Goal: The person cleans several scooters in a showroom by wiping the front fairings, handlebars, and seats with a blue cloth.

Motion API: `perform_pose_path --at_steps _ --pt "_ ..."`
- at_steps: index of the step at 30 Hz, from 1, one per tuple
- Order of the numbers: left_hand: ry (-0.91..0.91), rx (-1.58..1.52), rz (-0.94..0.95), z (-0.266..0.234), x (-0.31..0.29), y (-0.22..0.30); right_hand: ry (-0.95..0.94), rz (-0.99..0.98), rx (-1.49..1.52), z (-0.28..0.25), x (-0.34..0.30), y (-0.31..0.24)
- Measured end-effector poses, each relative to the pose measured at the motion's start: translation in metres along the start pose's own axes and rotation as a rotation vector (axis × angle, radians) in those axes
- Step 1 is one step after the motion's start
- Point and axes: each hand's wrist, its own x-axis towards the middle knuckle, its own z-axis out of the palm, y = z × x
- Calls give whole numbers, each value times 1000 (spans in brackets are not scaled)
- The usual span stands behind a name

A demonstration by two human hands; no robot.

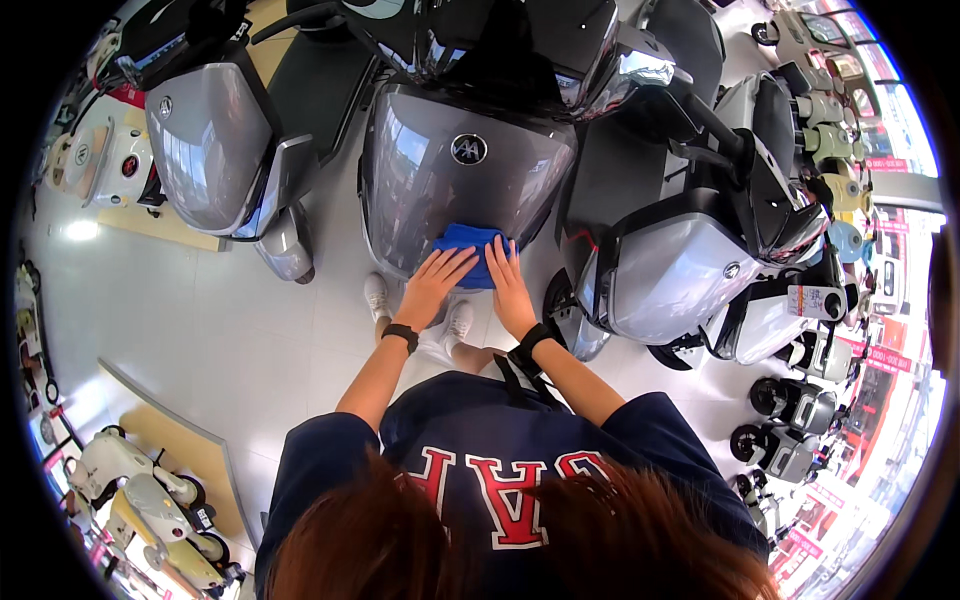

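A blue cloth (pixel 474 272), bunched or folded, lies against the lower front of a glossy grey scooter panel (pixel 420 185) with a round badge. My left hand (pixel 434 285) rests on the cloth's left part, its fingers stretched flat and pointing up to the right. On the right part of the cloth lies my right hand (pixel 512 288), fingers extended upward and slightly spread. Both palms face the panel, and neither hand visibly grips the cloth. My thumbs are partly hidden. A dark band circles each wrist.
A grey scooter (pixel 210 145) stands to the left, and a silver scooter (pixel 660 280) close on the right, its front wheel near my right forearm. White shoes (pixel 458 320) show on the tiled floor below the panel. More scooters (pixel 150 490) line both sides, some on a low wooden platform (pixel 185 435).
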Motion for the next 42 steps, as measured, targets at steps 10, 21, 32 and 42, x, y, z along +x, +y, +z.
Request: perform_pose_path --at_steps 10,21,32,42 --pt "502 -275 -358 -45 42 -43 57 -418 -147 -30 139 -65" --pt "234 -336 -502 2 -52 -55 -274 -580 -474 21 108 -76" --pt "459 -670 -252 -116 57 -172 67 -399 -260 1 256 -147" --pt "65 -712 -722 -35 -36 -197 -259 -356 -356 117 223 -144"
